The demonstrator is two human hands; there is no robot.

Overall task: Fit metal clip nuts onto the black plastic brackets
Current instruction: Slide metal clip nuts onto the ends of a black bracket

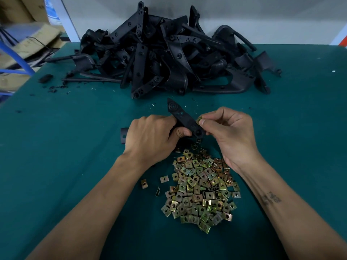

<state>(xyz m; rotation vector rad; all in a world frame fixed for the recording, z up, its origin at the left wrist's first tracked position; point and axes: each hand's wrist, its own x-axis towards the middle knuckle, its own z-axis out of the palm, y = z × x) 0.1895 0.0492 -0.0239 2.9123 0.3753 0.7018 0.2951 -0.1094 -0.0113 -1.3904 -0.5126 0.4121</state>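
Left hand [152,139] grips one bracket [185,120], right hand [228,128] pinches a clip nut [199,120] against its edge, unseated; bracket heap [169,53] and nut pile [201,188] remain large.

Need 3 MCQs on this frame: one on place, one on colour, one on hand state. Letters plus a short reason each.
1. Where does the pile of black brackets lie relative to the heap of clip nuts?
A. Beyond it, at the table's far side
B. Nearer the person
C. Underneath it

2. What colour is the table cover?
A. Red
B. Teal green
C. White

3. What is the right hand doing?
A. Lying flat on the table
B. Holding a screwdriver
C. Pinching a clip nut beside the held bracket

Answers:
1 A: the brackets are stacked against the far wall, with the nuts between the forearms.
2 B: the cloth is teal green wherever it shows.
3 C: thumb and fingers close on one nut at the edge of the bracket, which the left hand grips.
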